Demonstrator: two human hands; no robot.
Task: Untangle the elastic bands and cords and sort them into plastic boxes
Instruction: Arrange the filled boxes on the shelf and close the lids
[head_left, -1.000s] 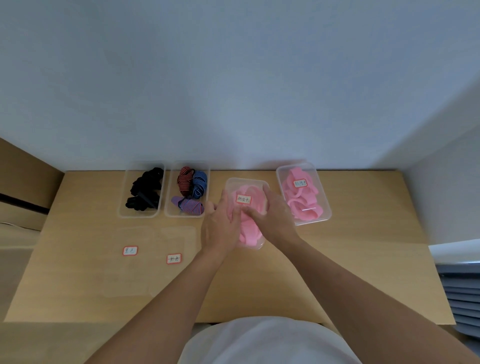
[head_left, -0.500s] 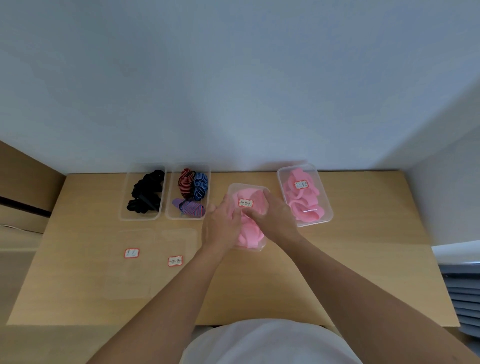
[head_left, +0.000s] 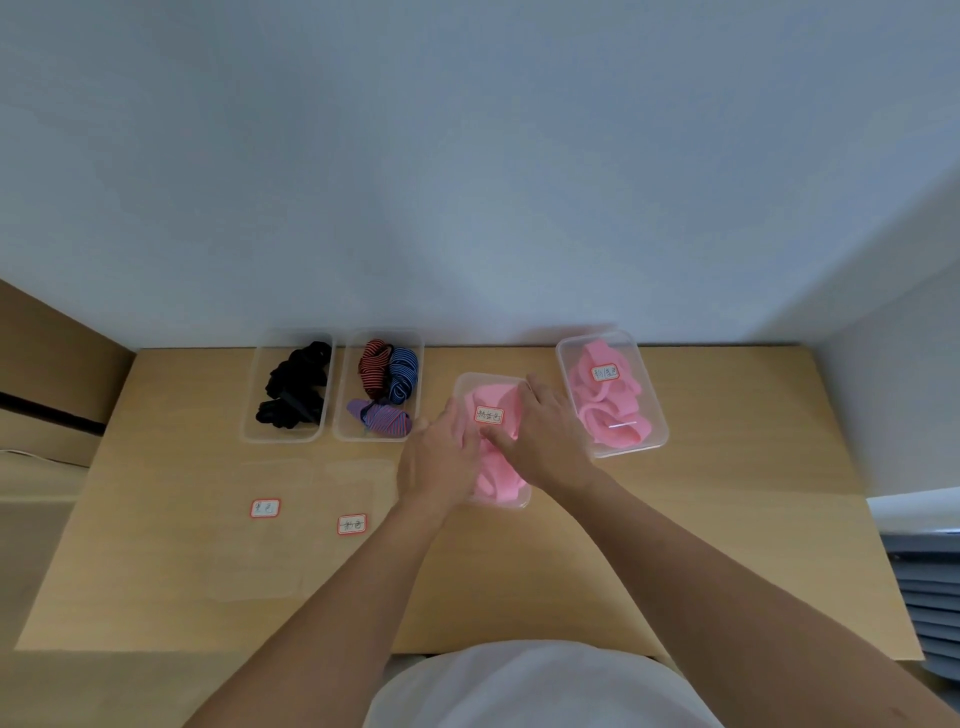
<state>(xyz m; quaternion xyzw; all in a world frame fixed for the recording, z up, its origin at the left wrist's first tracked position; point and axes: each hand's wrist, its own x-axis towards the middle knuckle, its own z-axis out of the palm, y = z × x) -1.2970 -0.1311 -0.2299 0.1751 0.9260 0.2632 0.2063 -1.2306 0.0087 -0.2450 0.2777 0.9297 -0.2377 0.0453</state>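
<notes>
Clear lid (head_left: 491, 397) pressed onto plastic box (head_left: 501, 503) of pink elastic bands.
Left hand (head_left: 436, 462), right hand (head_left: 550, 441): fingers flat, barely shifted; lidless clear boxes (head_left: 283, 434) at ten o'clock probably follow.

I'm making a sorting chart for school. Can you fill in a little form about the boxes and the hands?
Far-left clear plastic box: black elastic bands, no lid
Second clear plastic box: red, blue and purple striped bands, no lid
Middle clear plastic box: pink bands, labelled lid on
Right clear plastic box: pink bands, labelled lid on
Left hand: rests on the middle lid
Right hand: rests on the middle lid
Wooden table: two loose labelled clear lids at front left
</notes>
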